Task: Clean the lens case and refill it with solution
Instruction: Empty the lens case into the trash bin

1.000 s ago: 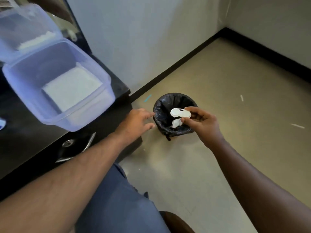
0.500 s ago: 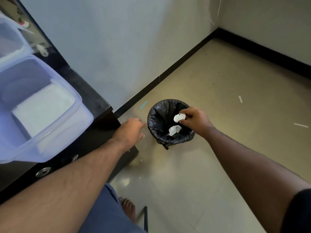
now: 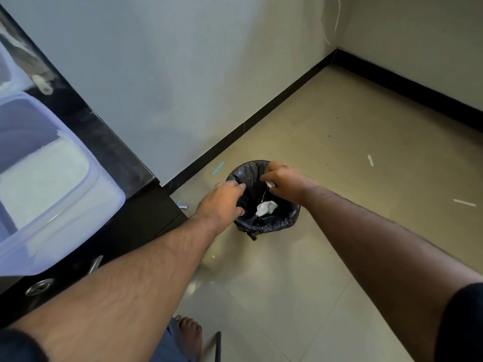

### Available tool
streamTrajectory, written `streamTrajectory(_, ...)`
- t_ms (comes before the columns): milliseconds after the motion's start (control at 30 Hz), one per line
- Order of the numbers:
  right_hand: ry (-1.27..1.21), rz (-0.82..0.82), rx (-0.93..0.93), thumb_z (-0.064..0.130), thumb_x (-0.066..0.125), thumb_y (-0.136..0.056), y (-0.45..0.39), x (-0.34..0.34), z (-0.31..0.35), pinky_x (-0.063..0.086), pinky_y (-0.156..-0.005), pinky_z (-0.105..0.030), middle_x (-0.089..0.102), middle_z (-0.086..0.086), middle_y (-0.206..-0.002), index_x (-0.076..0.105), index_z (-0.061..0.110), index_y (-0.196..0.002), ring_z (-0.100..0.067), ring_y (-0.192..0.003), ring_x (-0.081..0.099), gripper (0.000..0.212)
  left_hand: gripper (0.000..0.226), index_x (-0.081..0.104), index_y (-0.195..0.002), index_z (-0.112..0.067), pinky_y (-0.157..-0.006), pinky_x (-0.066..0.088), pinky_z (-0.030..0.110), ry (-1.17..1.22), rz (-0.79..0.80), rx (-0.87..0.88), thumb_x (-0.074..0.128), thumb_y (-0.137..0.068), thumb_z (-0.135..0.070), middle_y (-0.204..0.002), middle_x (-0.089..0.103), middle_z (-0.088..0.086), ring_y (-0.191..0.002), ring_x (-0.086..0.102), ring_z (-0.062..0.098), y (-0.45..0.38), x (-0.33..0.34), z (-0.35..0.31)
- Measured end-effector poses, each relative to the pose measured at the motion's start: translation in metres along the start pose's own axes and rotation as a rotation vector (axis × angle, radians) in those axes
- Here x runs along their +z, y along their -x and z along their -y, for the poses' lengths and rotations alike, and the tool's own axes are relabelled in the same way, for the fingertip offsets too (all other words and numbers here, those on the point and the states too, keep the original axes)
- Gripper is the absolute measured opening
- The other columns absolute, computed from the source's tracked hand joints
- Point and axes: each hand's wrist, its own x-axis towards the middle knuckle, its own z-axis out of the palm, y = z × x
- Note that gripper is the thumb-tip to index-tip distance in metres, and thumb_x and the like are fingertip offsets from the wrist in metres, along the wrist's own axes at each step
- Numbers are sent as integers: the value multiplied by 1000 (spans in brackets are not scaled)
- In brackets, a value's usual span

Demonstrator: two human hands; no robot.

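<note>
Right fingers [image 3: 269, 176] curled over the far rim of the bin [image 3: 292, 220], pinching a small white object [image 3: 270, 184] that shows only as a sliver under the fingertips; whether this is the lens case or a tissue cannot be told. Right hand [image 3: 283, 182] sits above the bin mouth, knuckles up. Left fingers [image 3: 239, 188] bent loosely at the near-left rim, tips touching or just above the black liner; no object is seen in them, and contact with the liner cannot be confirmed. Left hand [image 3: 222, 202] lies just beside the right hand, with the bin opening between the 2.

Below the fingers, inside the bin, 1 crumpled white tissue [image 3: 265, 207] rests on the liner. The bin stands on the tiled floor [image 3: 339, 257], near the black skirting [image 3: 261, 116] of the wall.

Left of the left hand, the dark bench [image 3: 109, 147] carries a translucent plastic tub [image 3: 78, 218] holding a flat white stack [image 3: 44, 178]. Scattered bits lie on the floor beyond and beside the bin: a teal strip [image 3: 217, 168] and white slivers [image 3: 370, 160]. A bare foot [image 3: 189, 333] shows at the lower edge.
</note>
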Motion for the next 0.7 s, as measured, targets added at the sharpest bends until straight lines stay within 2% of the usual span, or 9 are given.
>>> streamTrajectory(133,121,15,-77,2,58,-87,0,-2,0,42,-79,-29,53,-11,-110,65,8,-117,-25,-102,52,31,65,41,-142,-15,-98,46,36,-53,22,-4,70,-84,-24,-133,50,4,-123,47,23,-7,-1,1)
streamTrajectory(333,289,86,-195,3,60,-86,-4,-9,1,48,-82,-34,49,-9,-108,62,10,-117,-23,-101,48,31,60,48,-136,-17,-95,49,39,-99,11,-24,71,-82,-26,-126,54,2,-118,51,20,-11,-2,13)
streamTrajectory(500,400,153,-275,13,65,-86,-7,-21,8,48,-87,-34,46,-9,-119,57,10,-120,-25,-111,46,35,51,53,-126,-17,-91,51,38,-145,3,-7,72,-80,-27,-116,57,2,-110,53,20,-10,-6,14)
streamTrajectory(600,461,180,-306,15,65,-87,-8,-24,14,48,-87,-31,46,-9,-122,57,8,-120,-23,-113,44,34,43,54,-123,-14,-91,50,37,-291,51,-20,69,-83,-22,-115,57,4,-109,53,22,-6,-12,17)
streamTrajectory(700,497,177,-329,14,65,-87,-10,-26,22,49,-85,-33,47,-10,-121,56,7,-120,-24,-111,45,35,34,58,-117,-11,-92,50,38,-562,180,-49,65,-83,-13,-110,57,8,-105,55,25,2,-21,22)
